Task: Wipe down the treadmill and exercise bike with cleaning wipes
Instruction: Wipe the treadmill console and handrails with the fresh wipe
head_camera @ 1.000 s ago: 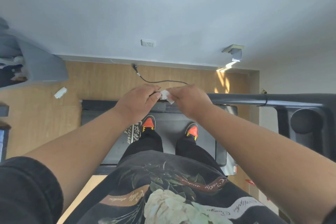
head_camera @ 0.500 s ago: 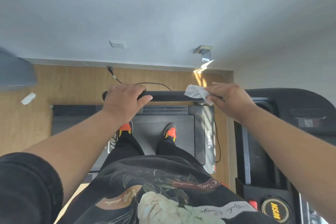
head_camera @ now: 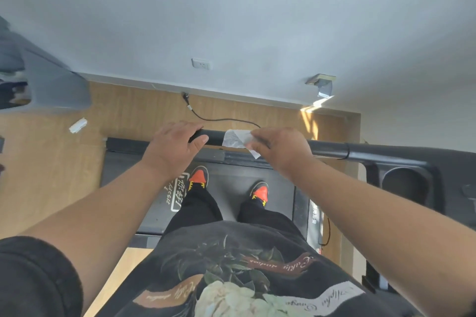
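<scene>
I stand on the black treadmill belt (head_camera: pixel 231 188), looking down past my orange shoes. A black handrail (head_camera: pixel 329 148) crosses in front of me. My left hand (head_camera: pixel 172 147) lies over the rail's free end, fingers curled over it and thumb pointing right. My right hand (head_camera: pixel 280 149) pinches a crumpled white wipe (head_camera: pixel 235 139) and holds it against the rail, a short gap from my left thumb. The wipe drapes over the bar, with one corner hanging below it.
The rail joins the treadmill console with a round cup holder (head_camera: pixel 404 188) at right. A black power cable (head_camera: pixel 219 119) runs over the wooden floor to the wall. A white scrap (head_camera: pixel 78 125) lies on the floor at left, near a grey object (head_camera: pixel 51 85).
My right hand has slid the wipe left along the rail, closing most of the gap to my left hand. My left hand stays on the rail's end. The camera has swung left.
</scene>
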